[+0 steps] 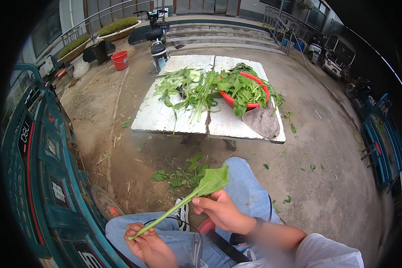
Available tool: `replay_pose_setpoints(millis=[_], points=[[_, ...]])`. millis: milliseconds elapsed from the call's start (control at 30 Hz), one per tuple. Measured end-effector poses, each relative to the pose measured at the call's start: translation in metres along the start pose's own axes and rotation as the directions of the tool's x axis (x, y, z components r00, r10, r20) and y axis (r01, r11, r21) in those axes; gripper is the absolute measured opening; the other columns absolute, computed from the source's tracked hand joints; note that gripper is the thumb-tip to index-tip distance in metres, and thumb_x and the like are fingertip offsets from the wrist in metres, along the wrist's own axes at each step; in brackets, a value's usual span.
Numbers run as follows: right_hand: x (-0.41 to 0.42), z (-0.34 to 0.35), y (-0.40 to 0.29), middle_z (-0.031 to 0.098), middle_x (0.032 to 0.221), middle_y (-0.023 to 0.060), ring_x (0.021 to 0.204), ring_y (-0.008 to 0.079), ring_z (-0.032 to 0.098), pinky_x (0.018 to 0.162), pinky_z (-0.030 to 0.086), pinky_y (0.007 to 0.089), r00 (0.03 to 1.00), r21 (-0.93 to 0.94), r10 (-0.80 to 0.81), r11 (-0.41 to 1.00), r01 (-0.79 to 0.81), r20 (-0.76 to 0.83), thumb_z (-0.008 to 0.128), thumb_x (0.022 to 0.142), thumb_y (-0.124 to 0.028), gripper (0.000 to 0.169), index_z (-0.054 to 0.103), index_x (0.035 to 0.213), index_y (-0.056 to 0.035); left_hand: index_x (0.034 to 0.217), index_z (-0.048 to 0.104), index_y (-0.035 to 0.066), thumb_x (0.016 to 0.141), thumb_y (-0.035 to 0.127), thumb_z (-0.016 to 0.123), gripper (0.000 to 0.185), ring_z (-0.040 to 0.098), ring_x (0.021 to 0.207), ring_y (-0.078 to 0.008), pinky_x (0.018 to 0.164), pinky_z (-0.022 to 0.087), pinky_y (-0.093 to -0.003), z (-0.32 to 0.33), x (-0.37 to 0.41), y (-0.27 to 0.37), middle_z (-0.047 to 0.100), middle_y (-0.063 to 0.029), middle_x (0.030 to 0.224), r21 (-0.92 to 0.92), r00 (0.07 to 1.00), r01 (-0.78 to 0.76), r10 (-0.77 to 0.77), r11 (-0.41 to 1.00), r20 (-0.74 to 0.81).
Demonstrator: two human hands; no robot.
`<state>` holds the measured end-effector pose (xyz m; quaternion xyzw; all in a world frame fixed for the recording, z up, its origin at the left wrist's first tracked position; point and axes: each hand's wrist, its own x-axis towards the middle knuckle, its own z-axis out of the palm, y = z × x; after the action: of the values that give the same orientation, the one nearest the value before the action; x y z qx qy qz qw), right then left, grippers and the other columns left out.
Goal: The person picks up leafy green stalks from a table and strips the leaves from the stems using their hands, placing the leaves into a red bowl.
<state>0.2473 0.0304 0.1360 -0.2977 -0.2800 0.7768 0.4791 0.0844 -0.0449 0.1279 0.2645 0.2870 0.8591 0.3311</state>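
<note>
One long leafy green stalk point(174, 208) lies slantwise across my lap, held by both hands. The fingers of my left hand point(148, 244) pinch its bare lower end. Near the leaf, my right hand point(218, 208) holds the upper part between thumb and fingers. Beyond my knees, a red plastic basin point(228, 98) heaped with leafy greens point(243, 89) stands on a white board table point(187, 123). Loose stalks and leaves point(196, 97) are spread to the basin's left. A grey-brown cloth point(264, 121) lies against the basin at the table's near right corner.
Dropped leaves point(176, 179) litter the concrete below the table. A teal cargo tricycle point(50, 167) stands close on my left. Farther off are a red bucket point(120, 60), an electric scooter point(158, 47), stone planters point(119, 31) and steps point(217, 33). Another teal vehicle point(382, 144) is at the right.
</note>
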Motion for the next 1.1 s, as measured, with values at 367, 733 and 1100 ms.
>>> replay_pose_setpoints(millis=[367, 733, 1100], points=[[-0.003, 0.002, 0.004, 0.061, 0.078, 0.0002, 0.068, 0.0071, 0.054, 0.062, 0.044, 0.0228, 0.995, -0.217, -0.072, 0.973, 0.084, 0.062, 0.064, 0.090, -0.016, 0.016, 0.064, 0.095, -0.0009, 0.116, 0.048, 0.004, 0.097, 0.020, 0.052, 0.025, 0.050, 0.094, -0.0135, 0.074, 0.043, -0.0281, 0.009, -0.002, -0.010, 0.051, -0.0060, 0.108, -0.085, 0.977, 0.189, -0.196, 0.978, -0.082], [-0.016, 0.018, 0.007, 0.065, 0.079, 0.0028, 0.070, 0.0068, 0.059, 0.061, 0.047, 0.0227, 0.994, -0.398, -0.001, 0.916, 0.045, 0.111, 0.064, 0.088, -0.007, 0.013, 0.065, 0.095, 0.0032, 0.100, 0.051, -0.002, 0.090, 0.006, 0.056, 0.014, 0.053, 0.074, -0.0166, 0.067, 0.045, -0.0286, 0.022, -0.020, -0.021, 0.056, -0.0104, 0.085, 0.170, 0.911, 0.409, -0.413, 0.896, -0.016], [-0.018, 0.014, 0.013, 0.057, 0.072, -0.0006, 0.052, 0.0044, 0.048, 0.043, 0.036, 0.0200, 0.971, -0.476, -0.216, 0.847, 0.239, 0.102, 0.066, 0.087, -0.008, 0.009, 0.062, 0.090, -0.0017, 0.092, 0.052, -0.003, 0.087, -0.001, 0.057, 0.008, 0.053, 0.069, -0.0169, 0.063, 0.046, -0.0284, 0.024, -0.022, -0.017, 0.055, -0.0106, 0.083, 0.267, 0.949, 0.317, -0.305, 0.910, -0.085]])
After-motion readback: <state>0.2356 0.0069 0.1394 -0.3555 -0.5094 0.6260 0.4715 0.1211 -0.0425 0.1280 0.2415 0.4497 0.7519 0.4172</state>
